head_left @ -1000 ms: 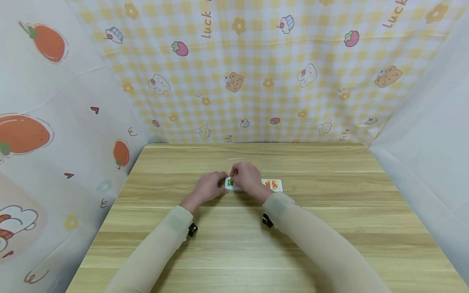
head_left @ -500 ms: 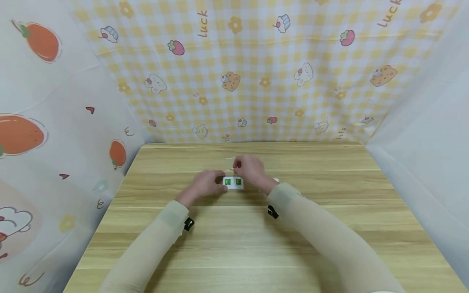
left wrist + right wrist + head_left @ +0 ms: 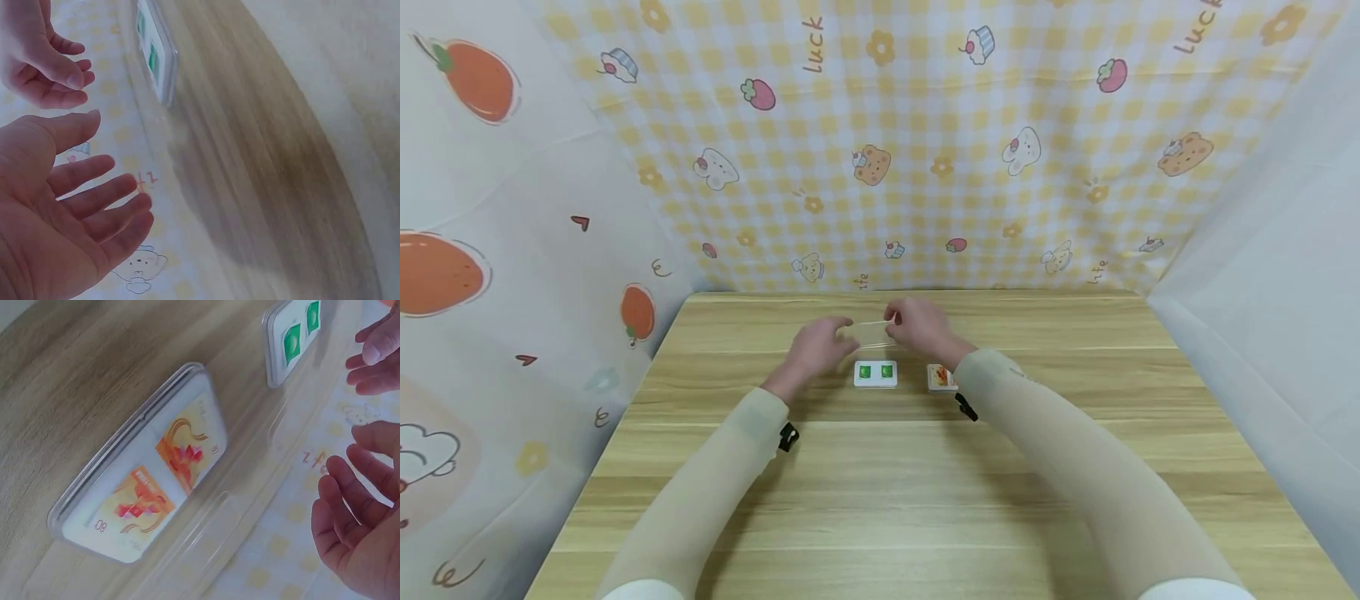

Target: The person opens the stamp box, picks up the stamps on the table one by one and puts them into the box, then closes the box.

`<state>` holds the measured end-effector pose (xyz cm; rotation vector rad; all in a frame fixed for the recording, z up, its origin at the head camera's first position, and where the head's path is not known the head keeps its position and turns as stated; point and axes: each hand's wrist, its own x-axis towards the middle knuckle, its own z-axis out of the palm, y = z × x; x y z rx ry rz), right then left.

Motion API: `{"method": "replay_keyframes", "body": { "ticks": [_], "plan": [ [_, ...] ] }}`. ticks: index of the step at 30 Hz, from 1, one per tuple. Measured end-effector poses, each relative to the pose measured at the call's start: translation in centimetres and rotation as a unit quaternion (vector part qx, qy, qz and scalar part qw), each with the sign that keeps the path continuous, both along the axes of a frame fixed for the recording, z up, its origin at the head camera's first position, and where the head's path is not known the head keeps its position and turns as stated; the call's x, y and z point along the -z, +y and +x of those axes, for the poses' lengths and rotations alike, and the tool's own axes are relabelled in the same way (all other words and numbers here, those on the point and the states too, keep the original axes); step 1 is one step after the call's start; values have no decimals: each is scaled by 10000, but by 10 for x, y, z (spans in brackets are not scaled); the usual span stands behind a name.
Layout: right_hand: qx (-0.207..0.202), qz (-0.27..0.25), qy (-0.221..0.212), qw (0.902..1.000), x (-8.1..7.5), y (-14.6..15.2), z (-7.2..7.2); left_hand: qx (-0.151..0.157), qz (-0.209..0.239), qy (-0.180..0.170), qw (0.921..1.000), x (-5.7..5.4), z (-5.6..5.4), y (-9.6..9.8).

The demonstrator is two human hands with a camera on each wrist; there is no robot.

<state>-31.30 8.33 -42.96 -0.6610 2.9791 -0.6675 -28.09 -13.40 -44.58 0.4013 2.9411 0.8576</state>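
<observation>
A clear flat box (image 3: 876, 374) with two green pictures lies on the table, in front of both hands. Behind it is a see-through plastic lid (image 3: 872, 334). My left hand (image 3: 820, 348) hovers at the lid's left end; in the left wrist view its fingers (image 3: 119, 206) are spread and hold nothing. At the lid's right end is my right hand (image 3: 923, 329), its fingers (image 3: 340, 506) loosely bent and apart from the thumb in the right wrist view. To the right lies a second clear box (image 3: 145, 481) with orange and red pictures, partly hidden by the right sleeve in the head view.
Another see-through lid (image 3: 199, 540) lies behind the orange-pictured box. The wood-grain table (image 3: 880, 492) ends at a yellow-checked curtain (image 3: 925, 125) at the back. White cloth (image 3: 1285, 275) hangs along the right side, printed cloth (image 3: 550, 275) along the left.
My left hand has let go of the green-pictured box and moved forward to the lid. The right hand has drawn back from over that box to the lid's right end, uncovering the box.
</observation>
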Motion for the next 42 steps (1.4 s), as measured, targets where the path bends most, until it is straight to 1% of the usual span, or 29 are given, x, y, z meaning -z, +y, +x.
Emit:
{"method": "replay_keyframes", "body": {
  "ticks": [4, 6, 10, 15, 19, 23, 28, 33, 38, 42],
  "plan": [
    [-194, 234, 29, 9995, 4, 2, -5, -55, -19, 48, 10000, 4, -8, -1],
    [-280, 484, 72, 9984, 7, 3, -7, -39, -97, 26, 9999, 7, -13, -1],
    [-328, 972, 8, 9947, 17, 9, -10, 66, -312, -61, 9995, 14, -20, 0],
    [-333, 1266, -159, 9913, 26, 18, -11, 166, -645, -173, 9976, 19, -25, 3],
    [-364, 1302, -270, 9904, 30, 21, -10, 117, -920, -253, 9954, 23, -26, 3],
    [-371, 1309, -392, 9899, 31, 21, -9, 45, -1054, -362, 9938, 25, -24, 1],
    [-271, 1337, -350, 9900, 33, 20, -9, 12, -985, -398, 9943, 27, -23, 0],
    [-233, 1229, -249, 9918, 36, 21, -11, 68, -875, -378, 9954, 28, -25, 0],
    [-319, 1079, -207, 9934, 38, 21, -13, 92, -663, -444, 9968, 26, -28, -1],
    [-422, 1052, -94, 9935, 40, 23, -14, 240, -732, -519, 9957, 26, -32, -1]
  ]
}}
